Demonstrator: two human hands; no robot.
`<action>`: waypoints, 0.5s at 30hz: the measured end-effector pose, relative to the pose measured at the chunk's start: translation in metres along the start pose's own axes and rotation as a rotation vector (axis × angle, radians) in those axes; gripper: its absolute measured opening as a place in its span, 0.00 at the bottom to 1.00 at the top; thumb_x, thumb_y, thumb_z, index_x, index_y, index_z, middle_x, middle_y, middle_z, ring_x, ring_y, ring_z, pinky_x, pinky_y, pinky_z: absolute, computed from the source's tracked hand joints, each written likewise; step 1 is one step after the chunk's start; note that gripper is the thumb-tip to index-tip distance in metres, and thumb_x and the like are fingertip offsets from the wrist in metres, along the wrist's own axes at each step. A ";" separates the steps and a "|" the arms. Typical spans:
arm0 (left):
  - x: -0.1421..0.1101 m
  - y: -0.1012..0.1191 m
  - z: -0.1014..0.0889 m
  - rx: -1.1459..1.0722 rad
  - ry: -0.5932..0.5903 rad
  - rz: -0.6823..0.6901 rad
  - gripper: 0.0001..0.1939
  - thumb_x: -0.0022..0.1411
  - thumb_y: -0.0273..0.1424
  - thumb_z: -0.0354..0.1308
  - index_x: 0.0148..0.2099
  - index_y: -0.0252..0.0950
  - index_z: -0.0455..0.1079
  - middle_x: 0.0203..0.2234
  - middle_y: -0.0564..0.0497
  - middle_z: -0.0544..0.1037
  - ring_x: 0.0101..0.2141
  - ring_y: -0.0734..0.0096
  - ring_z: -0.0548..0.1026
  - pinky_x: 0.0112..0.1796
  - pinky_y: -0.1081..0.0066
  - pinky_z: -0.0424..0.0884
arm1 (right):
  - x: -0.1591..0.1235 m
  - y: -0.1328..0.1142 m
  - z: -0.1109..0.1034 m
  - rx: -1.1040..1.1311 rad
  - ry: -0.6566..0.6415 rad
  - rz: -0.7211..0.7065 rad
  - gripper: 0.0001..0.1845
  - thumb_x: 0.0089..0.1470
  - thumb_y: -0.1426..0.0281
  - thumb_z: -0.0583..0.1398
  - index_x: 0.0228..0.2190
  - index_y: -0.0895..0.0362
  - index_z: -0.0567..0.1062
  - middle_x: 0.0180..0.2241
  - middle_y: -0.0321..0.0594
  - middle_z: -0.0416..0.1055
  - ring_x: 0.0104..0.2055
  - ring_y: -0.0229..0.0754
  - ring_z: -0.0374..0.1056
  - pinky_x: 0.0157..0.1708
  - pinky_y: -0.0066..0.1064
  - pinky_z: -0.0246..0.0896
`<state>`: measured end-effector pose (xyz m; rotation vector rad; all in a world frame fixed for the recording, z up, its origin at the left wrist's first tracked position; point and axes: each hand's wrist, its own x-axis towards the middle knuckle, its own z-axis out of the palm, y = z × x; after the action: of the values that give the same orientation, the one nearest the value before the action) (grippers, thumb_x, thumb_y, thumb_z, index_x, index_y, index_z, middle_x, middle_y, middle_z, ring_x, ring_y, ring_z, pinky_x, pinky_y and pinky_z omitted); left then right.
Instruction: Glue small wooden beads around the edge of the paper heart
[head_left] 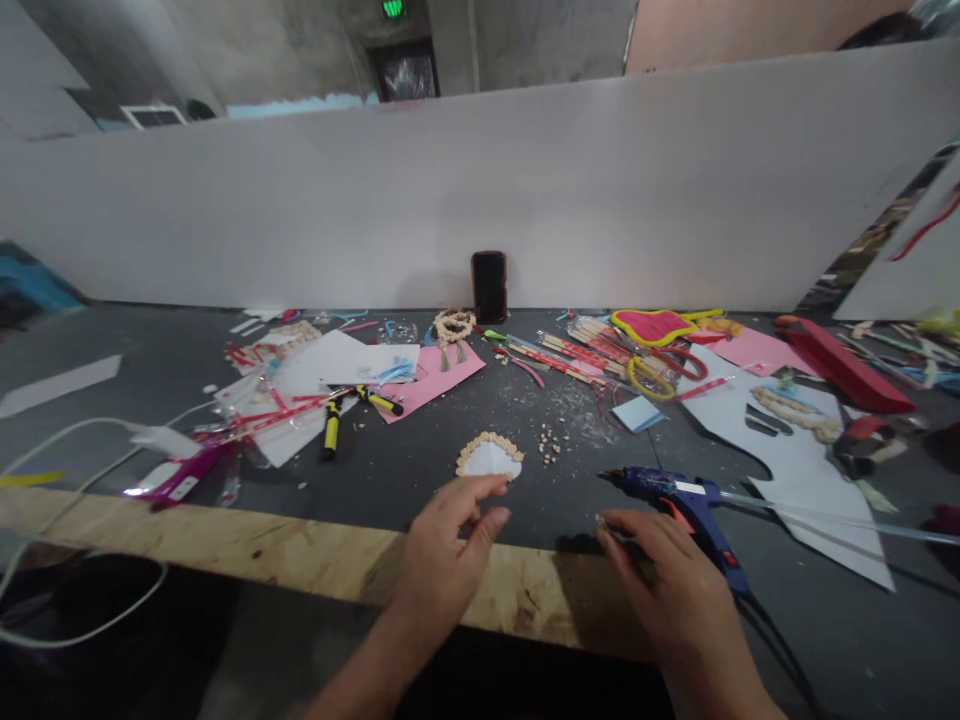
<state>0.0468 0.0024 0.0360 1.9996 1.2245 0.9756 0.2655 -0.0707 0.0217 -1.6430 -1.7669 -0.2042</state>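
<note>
Head view. My left hand (pixel 446 545) is loosely curved, thumb and forefinger apart with nothing between them, just beside the near edge of a white paper piece (pixel 489 461). The paper lies on the dark grey tabletop (pixel 405 480), its far edge and sides rimmed with beige chips (pixel 480 440). My right hand (pixel 671 570) pinches a small pale bit (pixel 600 521) between thumb and forefinger, probably another chip; too small to be sure. Loose chips (pixel 551 443) lie scattered right of the paper. A blue hot-glue gun (pixel 660 485) rests beside my right hand, nozzle pointing left. Farther back, a phone (pixel 490 287) leans upright against the white partition (pixel 337 210).
</note>
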 end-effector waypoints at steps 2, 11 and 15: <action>0.014 -0.004 -0.013 0.117 0.090 0.058 0.11 0.61 0.30 0.54 0.46 0.40 0.71 0.40 0.50 0.75 0.31 0.72 0.70 0.37 0.71 0.67 | 0.000 0.011 0.008 -0.092 -0.059 -0.016 0.10 0.58 0.66 0.54 0.33 0.55 0.74 0.32 0.39 0.76 0.35 0.42 0.71 0.37 0.35 0.64; 0.101 0.014 0.008 0.476 -0.278 0.257 0.11 0.62 0.29 0.53 0.47 0.37 0.70 0.40 0.50 0.77 0.42 0.66 0.72 0.44 0.69 0.66 | -0.005 0.015 0.019 -0.245 -0.213 0.012 0.10 0.58 0.70 0.54 0.36 0.55 0.76 0.35 0.41 0.75 0.39 0.46 0.67 0.43 0.41 0.60; 0.138 0.017 0.052 0.548 -0.422 0.292 0.08 0.61 0.29 0.55 0.43 0.39 0.73 0.40 0.50 0.78 0.43 0.63 0.73 0.46 0.66 0.65 | -0.010 0.017 0.021 -0.229 -0.187 0.024 0.10 0.57 0.70 0.54 0.37 0.55 0.75 0.36 0.43 0.74 0.39 0.46 0.68 0.42 0.39 0.62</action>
<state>0.1400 0.1157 0.0588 2.6935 1.0483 0.3090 0.2724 -0.0644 -0.0050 -1.8972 -1.9194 -0.2567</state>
